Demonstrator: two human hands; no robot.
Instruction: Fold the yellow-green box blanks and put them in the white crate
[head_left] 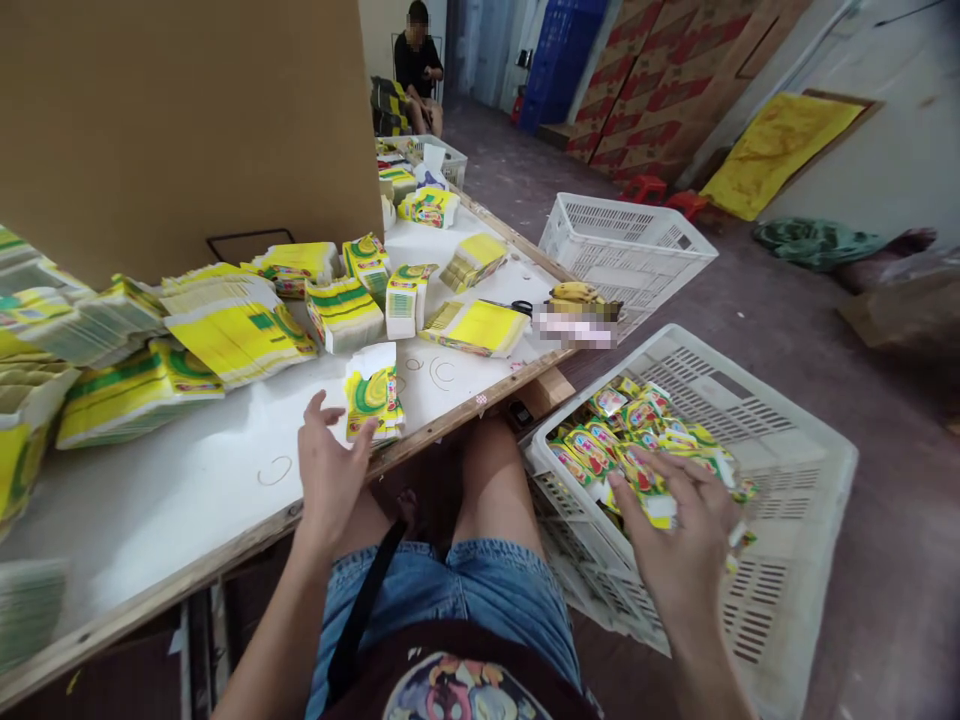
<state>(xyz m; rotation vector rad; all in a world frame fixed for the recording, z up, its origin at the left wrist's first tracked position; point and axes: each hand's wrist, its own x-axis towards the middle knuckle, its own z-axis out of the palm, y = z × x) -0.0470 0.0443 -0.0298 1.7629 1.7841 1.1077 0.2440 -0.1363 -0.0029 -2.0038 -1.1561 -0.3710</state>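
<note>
My left hand (328, 472) is over the table's front edge, thumb and fingers spread apart. Its thumb tip overlaps the lower part of a small stack of yellow and green printed cartons (373, 392); whether it touches them I cannot tell. My right hand (686, 525) reaches over a white plastic crate (787, 500) on my right, fingers apart and slightly curved. Just beneath it lie several small yellow, red and green packets (600, 450) heaped in the crate. Nothing shows gripped in either hand, though the right palm faces away from view.
Stacks of flat yellow cartons (232, 330) cover the back of the white table (217, 450). A large cardboard sheet (187, 130) stands behind them. Bananas (574, 292) and black-handled scissors (521, 308) lie at the right edge. Another white crate (630, 235) stands beyond; a person (418, 65) sits behind.
</note>
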